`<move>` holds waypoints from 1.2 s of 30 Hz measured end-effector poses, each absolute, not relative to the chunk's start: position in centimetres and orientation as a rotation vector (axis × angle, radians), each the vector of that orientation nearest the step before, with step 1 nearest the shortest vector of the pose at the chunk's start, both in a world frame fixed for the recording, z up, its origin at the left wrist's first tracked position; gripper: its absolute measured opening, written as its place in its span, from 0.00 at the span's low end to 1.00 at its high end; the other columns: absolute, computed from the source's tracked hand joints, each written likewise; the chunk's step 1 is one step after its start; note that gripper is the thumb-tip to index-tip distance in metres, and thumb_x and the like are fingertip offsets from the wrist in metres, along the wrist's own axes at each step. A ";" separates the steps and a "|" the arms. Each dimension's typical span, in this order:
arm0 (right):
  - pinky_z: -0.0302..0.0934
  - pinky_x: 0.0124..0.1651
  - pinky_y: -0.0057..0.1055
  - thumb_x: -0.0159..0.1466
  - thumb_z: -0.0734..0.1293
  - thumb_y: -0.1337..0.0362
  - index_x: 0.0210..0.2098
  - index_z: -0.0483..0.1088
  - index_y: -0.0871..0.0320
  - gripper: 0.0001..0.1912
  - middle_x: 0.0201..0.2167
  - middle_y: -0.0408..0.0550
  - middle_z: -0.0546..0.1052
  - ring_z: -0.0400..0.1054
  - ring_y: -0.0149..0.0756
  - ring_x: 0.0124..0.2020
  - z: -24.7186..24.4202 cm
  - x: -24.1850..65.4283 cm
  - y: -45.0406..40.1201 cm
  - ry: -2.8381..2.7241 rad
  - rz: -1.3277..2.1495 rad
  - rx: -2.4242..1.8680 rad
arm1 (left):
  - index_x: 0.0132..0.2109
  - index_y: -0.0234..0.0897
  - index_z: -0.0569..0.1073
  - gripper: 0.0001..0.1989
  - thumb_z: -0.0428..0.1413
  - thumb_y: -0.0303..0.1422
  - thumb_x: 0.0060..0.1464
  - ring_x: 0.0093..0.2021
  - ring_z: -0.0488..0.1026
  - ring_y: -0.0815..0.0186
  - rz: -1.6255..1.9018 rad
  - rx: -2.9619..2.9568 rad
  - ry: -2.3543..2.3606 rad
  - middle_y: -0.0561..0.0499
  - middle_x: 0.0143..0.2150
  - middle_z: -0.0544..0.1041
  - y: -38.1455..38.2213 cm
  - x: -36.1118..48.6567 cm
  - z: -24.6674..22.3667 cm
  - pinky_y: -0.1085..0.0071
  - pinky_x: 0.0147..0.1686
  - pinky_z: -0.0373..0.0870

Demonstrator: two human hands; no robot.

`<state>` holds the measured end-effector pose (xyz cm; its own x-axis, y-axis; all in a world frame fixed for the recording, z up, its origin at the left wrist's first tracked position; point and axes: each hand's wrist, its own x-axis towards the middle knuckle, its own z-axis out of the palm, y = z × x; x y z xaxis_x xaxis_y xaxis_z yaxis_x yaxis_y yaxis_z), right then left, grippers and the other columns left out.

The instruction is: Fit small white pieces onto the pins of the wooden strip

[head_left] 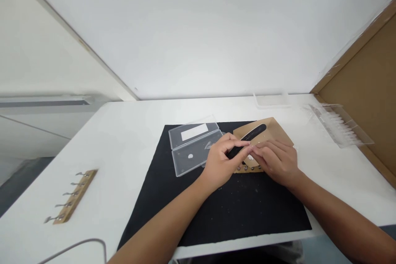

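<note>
My left hand [221, 159] and my right hand [276, 159] meet above the black mat [235, 210], fingertips pinched together. Whatever lies between the fingertips is too small or hidden to name. A curved black nail file [257, 131] slants across a brown paper piece [272, 130], and its lower end passes behind my left fingers. Below the fingertips, a wooden strip with small metal clips [247, 169] shows partly. Left of my left hand lies an opened clear plastic case [185, 165] with a white label [194, 132] in its lid and small pieces inside.
At the left of the white table [123, 144] rests another wooden strip with metal clips [76, 198]. A clear tray of nail tips [337, 126] lies at the right, beside a brown board [365, 78]. A clear plastic lid [272, 101] is near the back wall. Pale specks dot the mat.
</note>
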<state>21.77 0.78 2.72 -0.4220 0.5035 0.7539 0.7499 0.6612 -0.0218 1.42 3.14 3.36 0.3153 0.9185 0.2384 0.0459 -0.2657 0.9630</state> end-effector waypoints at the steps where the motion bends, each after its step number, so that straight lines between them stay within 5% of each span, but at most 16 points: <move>1: 0.64 0.35 0.34 0.70 0.72 0.67 0.33 0.70 0.53 0.10 0.30 0.44 0.82 0.77 0.36 0.32 2.7 21.8 0.8 -2.114 -0.412 -0.972 | 0.47 0.40 0.85 0.11 0.65 0.41 0.63 0.22 0.73 0.74 1.086 1.564 0.881 0.49 0.39 0.73 3.2 1.4 3.3 0.73 0.22 0.77; 11: 0.64 0.34 0.33 0.68 0.75 0.64 0.41 0.74 0.52 0.06 0.33 0.41 0.84 0.78 0.33 0.32 2.2 22.1 1.2 -2.057 -0.299 -0.986 | 0.44 0.39 0.85 0.10 0.63 0.40 0.65 0.22 0.73 0.75 1.022 1.588 0.844 0.49 0.39 0.75 3.2 1.4 3.7 0.73 0.24 0.79; 16: 0.66 0.35 0.34 0.67 0.76 0.64 0.53 0.74 0.52 0.16 0.36 0.43 0.84 0.78 0.34 0.32 2.1 22.0 1.2 -2.048 -0.300 -1.016 | 0.42 0.39 0.84 0.09 0.62 0.39 0.65 0.22 0.72 0.75 1.023 1.656 0.861 0.49 0.39 0.75 3.2 1.4 3.9 0.74 0.22 0.77; 24: 0.66 0.35 0.34 0.67 0.76 0.62 0.47 0.77 0.52 0.10 0.33 0.44 0.82 0.74 0.34 0.31 2.4 21.9 1.0 -2.036 -0.250 -0.971 | 0.40 0.39 0.83 0.07 0.61 0.35 0.65 0.34 0.77 0.66 1.120 1.783 0.932 0.48 0.37 0.76 3.4 1.3 3.5 0.73 0.27 0.75; 36: 0.55 0.37 0.36 0.66 0.73 0.44 0.39 0.80 0.55 0.20 0.31 0.43 0.76 0.68 0.34 0.31 2.1 20.2 -0.2 -2.334 -0.142 -1.022 | 0.40 0.38 0.81 0.08 0.57 0.32 0.65 0.37 0.75 0.65 1.414 1.874 1.348 0.50 0.36 0.76 4.8 0.5 2.8 0.67 0.38 0.74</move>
<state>20.17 -0.24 2.07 -0.5372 0.6396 0.5498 0.7016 0.7007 -0.1296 0.51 4.84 2.82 0.0070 0.8772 0.4801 0.4372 -0.4344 0.7875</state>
